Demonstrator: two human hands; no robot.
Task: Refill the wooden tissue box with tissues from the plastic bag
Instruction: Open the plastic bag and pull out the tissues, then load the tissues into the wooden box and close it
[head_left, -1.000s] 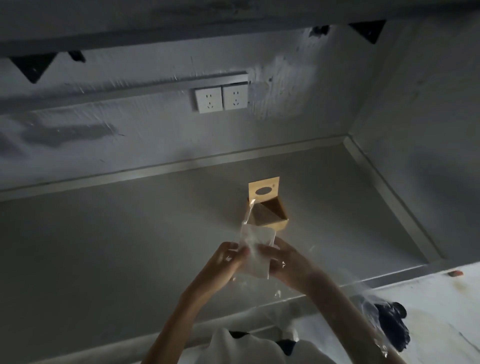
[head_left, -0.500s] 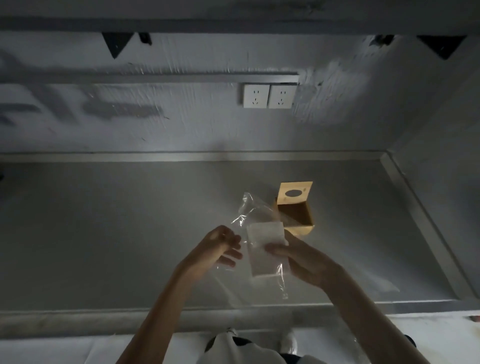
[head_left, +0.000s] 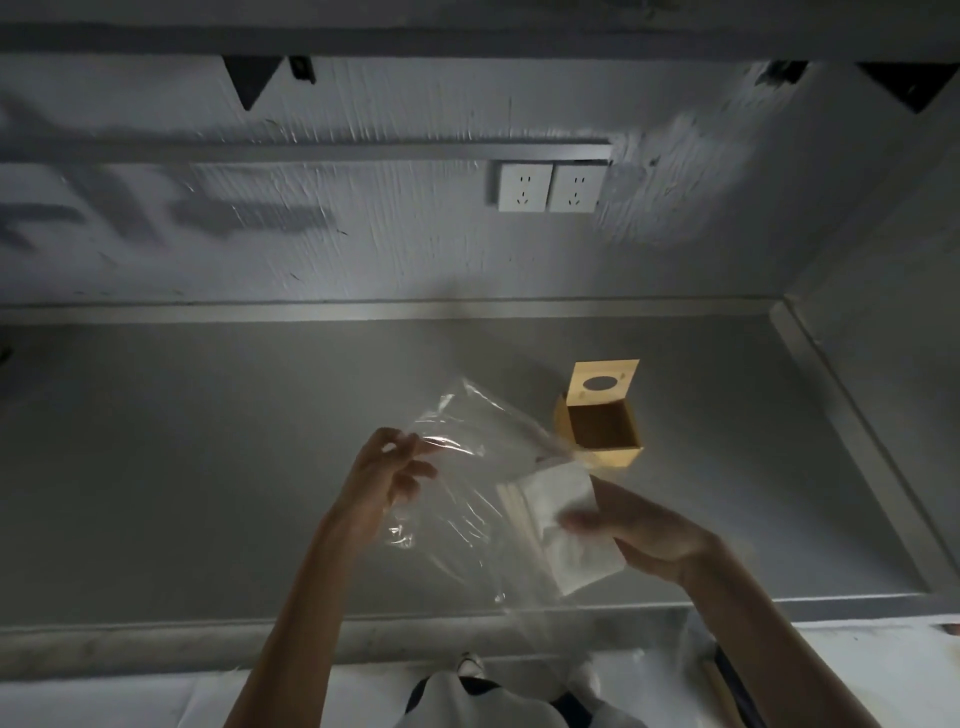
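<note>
Though blur smears our right hand (head_left: 641, 535), it grips the tissues (head_left: 563, 501); our left hand (head_left: 382, 475) pinches the bag (head_left: 470, 470) above the bench (head_left: 197, 467).

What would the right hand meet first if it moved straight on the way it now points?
Probably the clear plastic bag, next to the tissues that the right hand grips; depth is unclear.

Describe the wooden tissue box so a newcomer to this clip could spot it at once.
Below the double wall socket, on the grey surface, stands the wooden tissue box, just beyond the right hand holding the tissues. Unlike the clear plastic bag near it, it is a tan open cube whose raised lid has an oval hole.
</note>
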